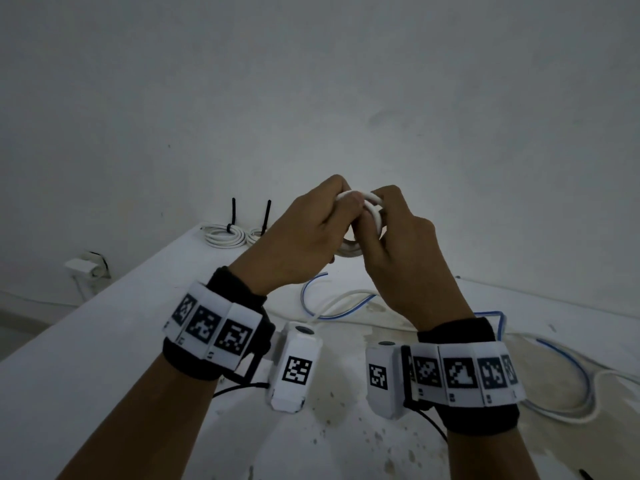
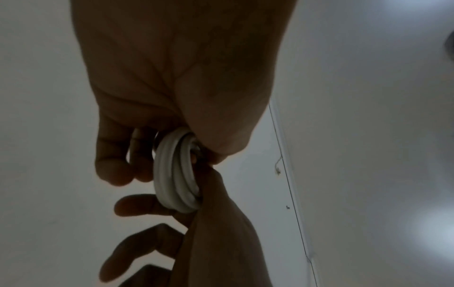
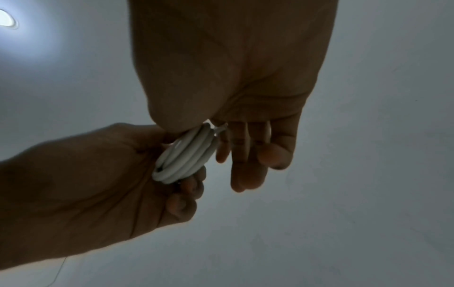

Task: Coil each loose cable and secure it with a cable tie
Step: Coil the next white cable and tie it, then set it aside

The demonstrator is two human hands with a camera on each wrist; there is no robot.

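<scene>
I hold a small white cable coil [image 1: 372,202] up in the air above the white table [image 1: 104,358], with both hands on it. My left hand [image 1: 332,209] grips the coil's left side, its fingers curled round the loops. From the right, my right hand [image 1: 384,216] pinches the same coil. In the left wrist view the coil [image 2: 176,174] shows several loops between the left hand [image 2: 137,165] and the right hand [image 2: 221,233]. The right wrist view shows the coil [image 3: 186,155] between the right hand [image 3: 245,155] and the left hand [image 3: 181,194]. No tie is visible on it.
Two white coils [image 1: 223,235] [image 1: 254,235], each bound with a black cable tie, lie at the table's far left. A loose white cable [image 1: 339,303] and a blue cable [image 1: 568,362] sprawl under and right of my hands. A black tie [image 1: 585,474] lies at the bottom right.
</scene>
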